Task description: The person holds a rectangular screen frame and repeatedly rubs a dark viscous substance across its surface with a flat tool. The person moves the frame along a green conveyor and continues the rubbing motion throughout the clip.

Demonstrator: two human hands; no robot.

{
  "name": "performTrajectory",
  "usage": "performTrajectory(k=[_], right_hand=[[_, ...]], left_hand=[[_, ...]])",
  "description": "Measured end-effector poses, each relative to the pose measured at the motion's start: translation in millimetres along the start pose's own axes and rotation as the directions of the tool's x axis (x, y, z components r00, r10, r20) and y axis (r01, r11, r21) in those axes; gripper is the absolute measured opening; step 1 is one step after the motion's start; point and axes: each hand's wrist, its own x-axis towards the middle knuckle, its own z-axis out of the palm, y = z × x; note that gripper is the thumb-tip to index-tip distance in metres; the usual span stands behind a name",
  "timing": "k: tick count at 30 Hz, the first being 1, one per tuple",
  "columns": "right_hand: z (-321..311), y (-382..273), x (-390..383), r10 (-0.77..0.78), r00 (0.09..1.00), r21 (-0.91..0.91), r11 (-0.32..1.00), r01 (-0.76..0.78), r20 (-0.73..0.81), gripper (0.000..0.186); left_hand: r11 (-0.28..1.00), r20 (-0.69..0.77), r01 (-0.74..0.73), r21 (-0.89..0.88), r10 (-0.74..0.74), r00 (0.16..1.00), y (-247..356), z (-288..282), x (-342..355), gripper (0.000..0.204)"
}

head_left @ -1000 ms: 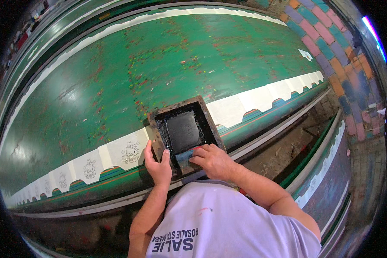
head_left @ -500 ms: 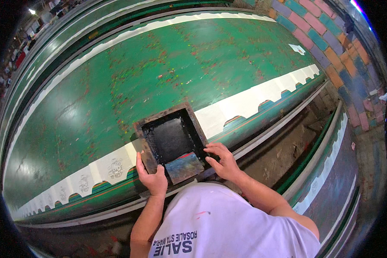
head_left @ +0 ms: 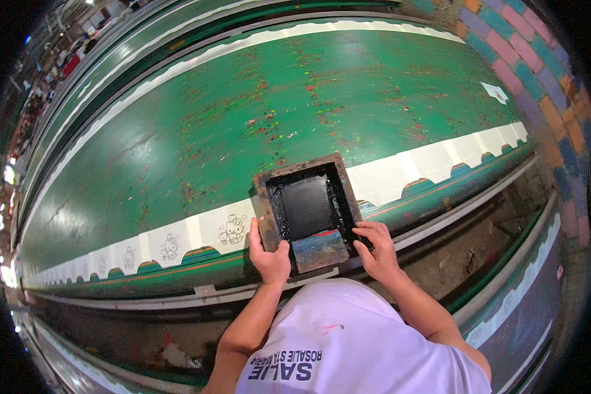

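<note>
Rough, scuffed wood by the look of it, that frame (head_left: 302, 166), its bars stained and matt! Inside, a smooth black panel (head_left: 306, 207) gives off a soft sheen, with wet-looking, glossy paint (head_left: 278, 209) clotted round it. The block (head_left: 320, 252) is worn, smeared and dull. And the tabletop (head_left: 138, 154), that's smooth and shiny, catching the light! Matt, paper-like sheets (head_left: 382, 176) line it; the shirt (head_left: 374, 341) is soft, creased cloth, the bricks (head_left: 524, 49) painted and dull.

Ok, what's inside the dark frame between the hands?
Inside the dark frame: a black surface, with a blue-stained piece at the near end. Whatever lies under them is covered and can't be seen.
</note>
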Motion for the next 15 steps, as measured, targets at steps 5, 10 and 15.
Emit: performTrajectory(k=[5,10,15], right_hand=[[-6.1,-11.9,14.8,-0.280,0.949,-0.048,0.956,0.289,0.144,0.035],[10.6,-33.8,28.8,-0.404,0.820,-0.041,0.888,0.458,0.406,0.049],[15.4,-44.7,58.5,-0.290,0.683,-0.195,0.819,0.539,0.670,0.039]], left_hand=[[0.999,0.018,0.032,-0.010,-0.031,0.999,4.9,7.2,-0.4,0.097],[0.997,0.035,0.075,0.004,-0.075,0.997,5.5,5.6,2.5,0.095],[0.995,0.014,0.065,0.070,-0.066,0.998,1.0,4.7,5.6,0.092]])
